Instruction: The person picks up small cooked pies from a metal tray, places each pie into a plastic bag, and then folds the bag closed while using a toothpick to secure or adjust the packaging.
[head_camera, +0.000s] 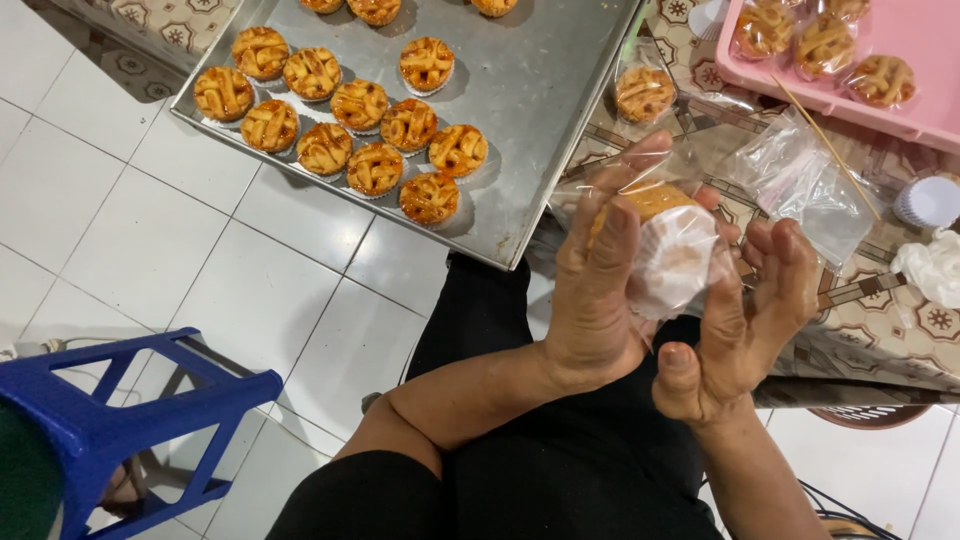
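Wrapping: both hands, left hand (600, 290) and right hand (745, 320), pinching one tart (665, 240) in clear bag | done: bagged tarts (825, 45) in pink tray (900, 110) at desk corner | left: many bare tarts (375, 125) on metal tray (540, 90)

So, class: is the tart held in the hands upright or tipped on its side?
Tipped. The tart lies sideways between the left hand and right hand; its white paper cup faces the camera, its golden top points away.
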